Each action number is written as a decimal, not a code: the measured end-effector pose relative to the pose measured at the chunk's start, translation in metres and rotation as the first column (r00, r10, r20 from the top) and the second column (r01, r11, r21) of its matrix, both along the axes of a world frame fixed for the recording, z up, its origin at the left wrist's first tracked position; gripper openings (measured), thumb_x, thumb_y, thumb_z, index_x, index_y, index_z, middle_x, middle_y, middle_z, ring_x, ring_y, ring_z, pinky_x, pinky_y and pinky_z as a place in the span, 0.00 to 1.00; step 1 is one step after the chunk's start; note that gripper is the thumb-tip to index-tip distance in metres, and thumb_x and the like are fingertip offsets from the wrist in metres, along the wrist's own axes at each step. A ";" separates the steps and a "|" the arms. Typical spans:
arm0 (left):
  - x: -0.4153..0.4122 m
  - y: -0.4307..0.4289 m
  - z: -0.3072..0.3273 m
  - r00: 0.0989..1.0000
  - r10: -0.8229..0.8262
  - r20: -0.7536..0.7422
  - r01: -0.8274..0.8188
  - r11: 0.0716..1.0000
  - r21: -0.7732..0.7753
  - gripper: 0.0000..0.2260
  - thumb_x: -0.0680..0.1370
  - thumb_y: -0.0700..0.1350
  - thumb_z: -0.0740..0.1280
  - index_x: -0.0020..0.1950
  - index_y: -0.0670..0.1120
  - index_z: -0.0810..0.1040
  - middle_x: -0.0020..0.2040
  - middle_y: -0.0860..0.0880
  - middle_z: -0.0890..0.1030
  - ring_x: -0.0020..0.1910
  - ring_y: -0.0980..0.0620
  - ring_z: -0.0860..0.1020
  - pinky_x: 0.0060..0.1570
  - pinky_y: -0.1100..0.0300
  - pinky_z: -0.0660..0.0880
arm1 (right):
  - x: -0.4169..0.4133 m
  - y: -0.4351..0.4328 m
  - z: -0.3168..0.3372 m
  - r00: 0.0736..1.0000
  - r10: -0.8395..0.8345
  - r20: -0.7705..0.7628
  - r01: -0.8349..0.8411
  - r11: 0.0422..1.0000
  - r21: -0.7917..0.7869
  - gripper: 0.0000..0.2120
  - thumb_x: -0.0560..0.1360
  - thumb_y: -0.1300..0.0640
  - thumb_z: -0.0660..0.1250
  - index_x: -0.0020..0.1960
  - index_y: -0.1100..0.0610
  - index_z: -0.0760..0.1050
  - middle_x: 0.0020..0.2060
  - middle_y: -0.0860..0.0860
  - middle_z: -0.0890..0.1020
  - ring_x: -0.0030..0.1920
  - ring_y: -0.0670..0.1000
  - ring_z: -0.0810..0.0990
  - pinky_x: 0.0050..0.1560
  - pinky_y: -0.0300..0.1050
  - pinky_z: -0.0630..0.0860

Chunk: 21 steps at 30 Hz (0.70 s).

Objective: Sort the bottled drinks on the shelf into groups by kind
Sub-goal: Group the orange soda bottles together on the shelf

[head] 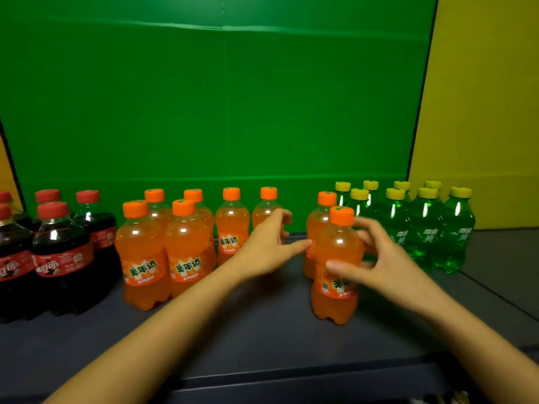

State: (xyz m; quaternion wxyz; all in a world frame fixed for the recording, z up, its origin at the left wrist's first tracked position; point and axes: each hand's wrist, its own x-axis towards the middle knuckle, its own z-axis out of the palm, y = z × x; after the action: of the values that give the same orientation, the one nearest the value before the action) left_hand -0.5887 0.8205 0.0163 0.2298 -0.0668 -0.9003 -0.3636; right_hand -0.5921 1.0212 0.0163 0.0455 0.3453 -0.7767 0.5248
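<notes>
Three kinds of bottles stand on the dark shelf (262, 330): cola bottles (62, 258) with red caps at the left, orange soda bottles (186, 249) in the middle, green soda bottles (423, 231) with yellow caps at the right. My right hand (379, 260) grips the nearest orange bottle (337, 249), thumb on its front and fingers behind. Another orange bottle (319, 225) stands just behind it. My left hand (268, 246) reaches in front of a back-row orange bottle (268, 204) and hides its lower half; the thumb is stretched out and the fingers are loosely curved.
A green panel (218, 97) closes the back of the shelf and a yellow panel (481, 112) the right side. A gap of bare shelf separates the main orange group from the two orange bottles beside the green ones. The shelf's front edge (291, 371) runs below my forearms.
</notes>
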 end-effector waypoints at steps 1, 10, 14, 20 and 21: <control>-0.005 0.004 -0.005 0.996 -0.040 0.085 0.030 0.993 0.112 0.27 0.73 0.44 0.71 0.68 0.41 0.64 0.63 0.44 0.72 0.57 0.50 0.73 0.58 0.55 0.72 | 0.000 0.001 -0.011 0.999 0.021 0.025 -0.022 0.999 0.032 0.34 0.54 0.42 0.74 0.58 0.41 0.66 0.52 0.40 0.79 0.51 0.37 0.79 0.50 0.34 0.77; -0.033 0.042 -0.039 0.991 -0.067 0.119 0.023 0.941 0.338 0.30 0.64 0.40 0.78 0.60 0.47 0.66 0.57 0.49 0.76 0.54 0.53 0.76 0.52 0.62 0.74 | -0.009 0.024 -0.036 0.999 -0.014 0.048 0.018 0.995 -0.096 0.27 0.59 0.49 0.74 0.56 0.46 0.71 0.50 0.43 0.81 0.49 0.36 0.80 0.42 0.31 0.76; -0.035 0.050 -0.046 0.997 0.054 0.050 -0.066 0.953 0.296 0.33 0.63 0.46 0.79 0.61 0.45 0.65 0.58 0.47 0.76 0.57 0.51 0.76 0.57 0.53 0.75 | -0.019 0.036 -0.036 0.995 -0.081 0.055 0.088 0.987 -0.133 0.28 0.56 0.45 0.74 0.55 0.46 0.72 0.50 0.43 0.81 0.49 0.37 0.80 0.41 0.32 0.77; -0.008 0.032 -0.042 0.997 0.066 0.043 -0.077 0.948 0.310 0.32 0.64 0.40 0.77 0.61 0.43 0.62 0.55 0.49 0.75 0.54 0.52 0.76 0.54 0.60 0.74 | -0.021 0.028 -0.032 0.997 -0.054 0.048 0.060 0.989 -0.133 0.29 0.56 0.45 0.73 0.56 0.47 0.71 0.51 0.42 0.80 0.50 0.38 0.79 0.41 0.30 0.76; -0.002 0.027 -0.042 0.997 0.072 0.039 -0.081 0.948 0.307 0.32 0.64 0.40 0.78 0.60 0.44 0.63 0.55 0.49 0.75 0.54 0.52 0.76 0.53 0.61 0.74 | -0.020 0.023 -0.032 0.998 -0.044 0.044 0.049 0.992 -0.120 0.28 0.57 0.45 0.73 0.55 0.45 0.71 0.50 0.41 0.80 0.49 0.36 0.79 0.41 0.30 0.76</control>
State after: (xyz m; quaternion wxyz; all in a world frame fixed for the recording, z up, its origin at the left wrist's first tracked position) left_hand -0.5907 0.8473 -0.0255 0.2389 0.0098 -0.8375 -0.4914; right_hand -0.6125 1.0445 -0.0153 0.0623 0.3129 -0.7520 0.5768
